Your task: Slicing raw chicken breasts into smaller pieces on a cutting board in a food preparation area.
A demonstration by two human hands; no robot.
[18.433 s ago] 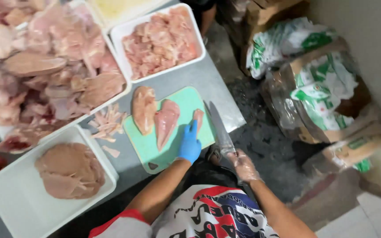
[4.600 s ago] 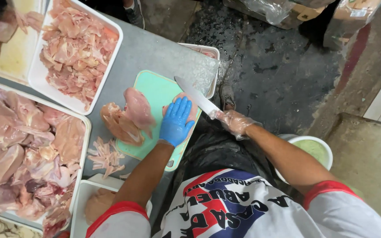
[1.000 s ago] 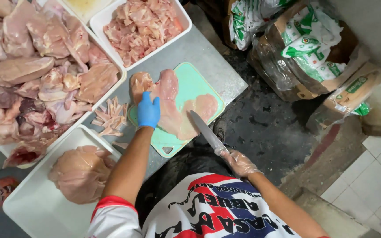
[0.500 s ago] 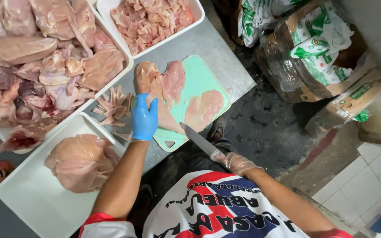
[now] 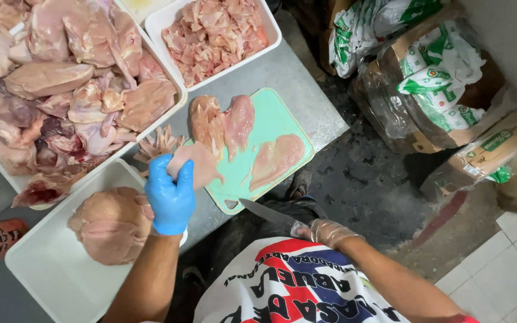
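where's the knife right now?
Head view, lower centre: the knife is in the right hand, blade pointing toward the near edge of the green cutting board, just off the table and clear of the chicken fillets.

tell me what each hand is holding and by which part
Left hand grips a raw chicken piece by its near edge; right hand holds a knife by its handle.

Even, fairly bright light from overhead — no hard shadows on the steel table, just a soft sheen. Raw chicken in the big tray looks wet, w/ small glints. White trays run close to blown out. Floor at right is darker, murky. Focus decent mid-frame; left hand and knife slightly smeared — motion blur. Wide-angle stretch at the edges, esp. corners.
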